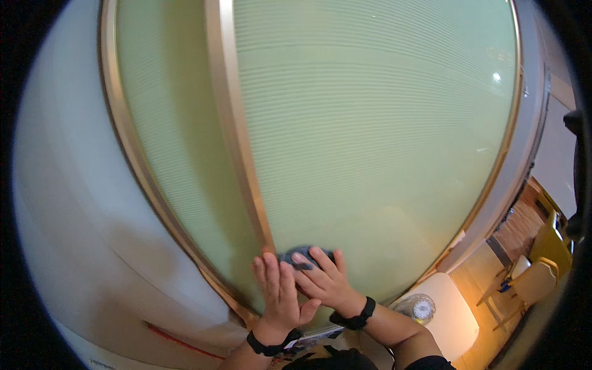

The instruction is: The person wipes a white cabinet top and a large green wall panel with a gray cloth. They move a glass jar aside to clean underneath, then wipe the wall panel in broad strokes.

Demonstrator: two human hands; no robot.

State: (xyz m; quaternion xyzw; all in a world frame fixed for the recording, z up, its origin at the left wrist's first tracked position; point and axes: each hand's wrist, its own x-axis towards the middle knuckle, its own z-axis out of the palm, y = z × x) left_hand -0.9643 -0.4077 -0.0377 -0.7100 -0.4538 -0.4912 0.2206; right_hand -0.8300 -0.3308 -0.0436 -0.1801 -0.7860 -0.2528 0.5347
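Observation:
Before me stands a pale green, horizontally ribbed glass panel [370, 138] with a metallic frame bar [236, 120] running down its left side. My right hand [326, 282] presses a crumpled blue-grey cloth [296, 252] flat against the lower part of the glass, beside the bar. Next to it, my left hand [280, 291] rests with straight fingers over the lower end of the bar. Its thumb stands apart and it appears to hold nothing. Each wrist wears a black band.
A transparent container [416, 308] with a label stands on a white seat or tabletop [455, 319] at lower right. Farther right, a chair [539, 280] stands on the light floor [476, 263]. A white wall [78, 175] flanks the left frame edge, with a red strip [182, 341] low down.

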